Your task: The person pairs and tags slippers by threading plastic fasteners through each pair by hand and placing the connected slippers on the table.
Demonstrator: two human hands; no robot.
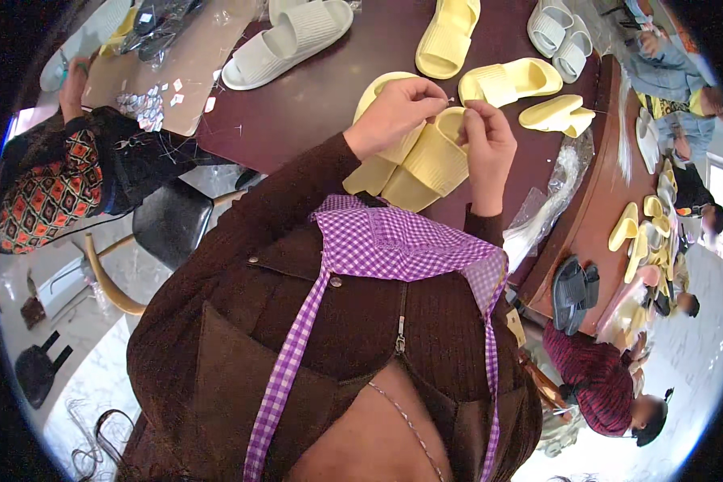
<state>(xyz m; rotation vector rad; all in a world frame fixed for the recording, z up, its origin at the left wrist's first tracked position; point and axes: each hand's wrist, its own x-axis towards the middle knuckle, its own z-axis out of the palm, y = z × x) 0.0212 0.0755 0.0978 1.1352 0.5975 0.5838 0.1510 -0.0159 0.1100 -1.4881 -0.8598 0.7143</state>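
Observation:
A pair of yellow slide slippers [435, 164] lies on the dark red table [297, 120] right in front of me, partly covered by my hands. Above the left slipper, my left hand [400, 114] is closed in a pinch, with a tiny whitish bit at its fingertips. My right hand [490, 149] is also pinched, over the open end of the right slipper. Fine thread may run between the two, but it is too small to make out.
Around the pair lie a yellow slipper [448, 40], another yellow slipper [510, 81], a yellow slipper on its side [558, 116] and grey slippers [289, 44]. A plastic bag of thin white strands [561, 181] sits at right. Co-workers sit on both sides.

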